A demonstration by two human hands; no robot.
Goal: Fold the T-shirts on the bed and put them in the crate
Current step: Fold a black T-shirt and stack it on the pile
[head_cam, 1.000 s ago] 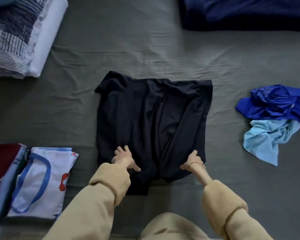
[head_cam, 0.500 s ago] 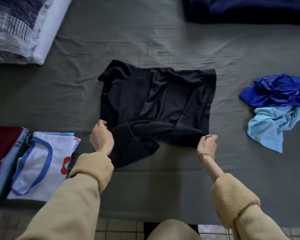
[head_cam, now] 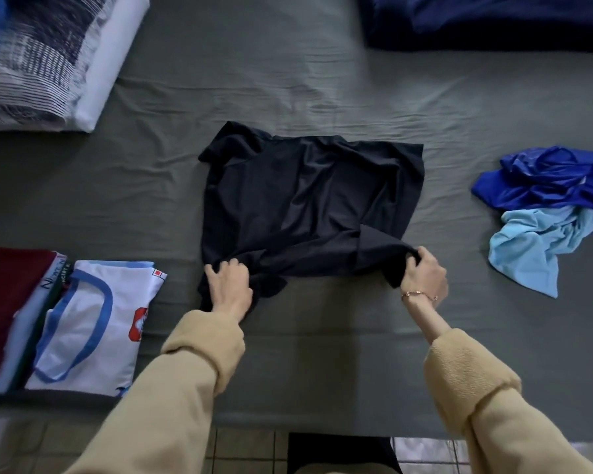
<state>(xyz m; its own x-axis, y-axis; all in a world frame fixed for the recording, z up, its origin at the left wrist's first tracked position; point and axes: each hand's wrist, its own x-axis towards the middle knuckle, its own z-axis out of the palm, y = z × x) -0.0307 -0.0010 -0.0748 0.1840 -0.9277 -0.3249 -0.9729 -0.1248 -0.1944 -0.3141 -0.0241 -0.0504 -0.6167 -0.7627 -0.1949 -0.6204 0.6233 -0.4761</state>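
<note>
Grey bed (head_cam: 288,80), black T-shirt (head_cam: 308,206) hem folded further up

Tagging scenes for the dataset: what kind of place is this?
Most likely a home bedroom. A bed with a grey sheet fills the view, a folded patterned duvet or pillow lies at its corner, loose T-shirts wait on it, and tiled floor shows below.

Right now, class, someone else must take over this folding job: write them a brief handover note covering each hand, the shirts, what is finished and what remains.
Left hand grips the black T-shirt's near-left hem; right hand pinches its near-right corner.
The shirt lies mid-bed, bottom edge lifted, fold unfinished.
Folded white shirt with blue trim and dark red shirt sit stacked at left.
Crumpled royal-blue shirt and light-blue shirt wait at right, unfolded.
No crate visible.
</note>
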